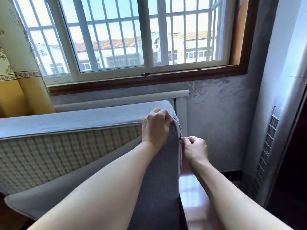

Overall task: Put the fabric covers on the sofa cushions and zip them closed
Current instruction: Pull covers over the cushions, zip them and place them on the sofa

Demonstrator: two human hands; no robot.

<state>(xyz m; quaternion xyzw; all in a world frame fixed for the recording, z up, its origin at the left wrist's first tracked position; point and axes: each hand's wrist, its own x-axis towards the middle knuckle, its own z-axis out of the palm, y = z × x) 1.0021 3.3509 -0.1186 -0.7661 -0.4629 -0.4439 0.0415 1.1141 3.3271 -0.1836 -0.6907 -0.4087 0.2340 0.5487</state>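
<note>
The left hand [155, 128] gripped the grey cover [159, 171] at the cushion's top corner; the right hand [195, 149] pinched the zipper pull [181, 138]. Bunched fabric might have jammed it.

Zip pull at the edge of the grey fabric cushion cover [159, 163]: concealed by curled right hand [195, 149] fingertips | cover's lower end: cut off by bottom frame edge | left hand [156, 128] fingertips: buried in cover's top corner | yellow patterned curtain [15, 63]: cut off at left edge
</note>
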